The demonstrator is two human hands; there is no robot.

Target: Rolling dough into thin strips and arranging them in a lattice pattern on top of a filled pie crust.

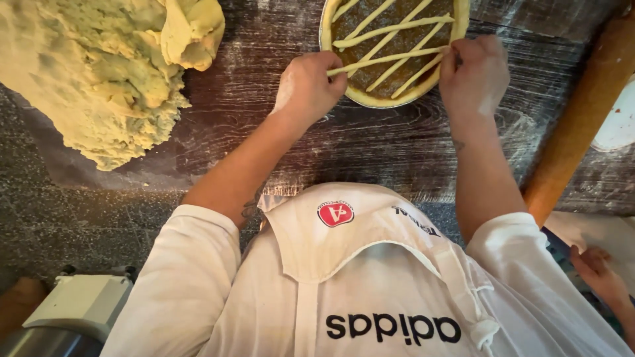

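A dough strip [387, 59] is being stretched across a filled tart [390, 49] at the far edge of the floured wooden table [397, 142]. The left hand [307, 86] and right hand [473, 76] are each pinching one end, keeping it taut over the lattice. A large dough mass [99, 73] is sitting nearby.

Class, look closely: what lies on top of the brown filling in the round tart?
Pale dough strips cross the brown filling of the round tart; both hands hold one strip's ends. Whatever lies beneath the filling is hidden.
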